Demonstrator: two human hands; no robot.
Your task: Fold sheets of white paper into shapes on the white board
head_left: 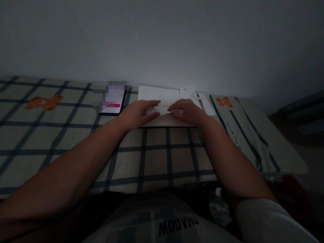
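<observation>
My left hand (138, 114) and my right hand (188, 112) face each other over a white flat board or pad (154, 92) by the wall. Between them is a small piece of white paper (165, 108), its near edge lifted. The left thumb and fingers close on its left end, while the right hand's thumb and fingertips pinch its right side. Just beyond my right hand, white paper strips (186, 92) lie across the board's right part. Dim light blurs the paper's exact folds.
A smartphone (113, 101) with a lit screen lies left of the board. Everything rests on a checked cloth (157, 152) with orange bear prints. A pale wall (152, 40) rises behind. Below the right edge, a clear plastic bottle (219, 207) shows beside my body.
</observation>
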